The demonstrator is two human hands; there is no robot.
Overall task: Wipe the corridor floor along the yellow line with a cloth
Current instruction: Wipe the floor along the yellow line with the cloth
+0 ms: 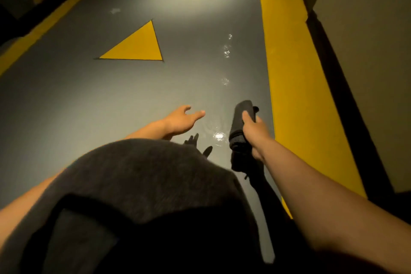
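Nearest the camera, left of the yellow line (295, 78), the right hand (253, 129) grips a rolled dark cloth (241, 122), fingers wrapped around it, held above the grey floor (111, 100). Further left of the line, the left hand (182, 118) hovers with fingers spread, holding nothing. Beyond, wet droplets (225, 51) glisten beside the line, and a yellow triangle (138, 46) lies further left.
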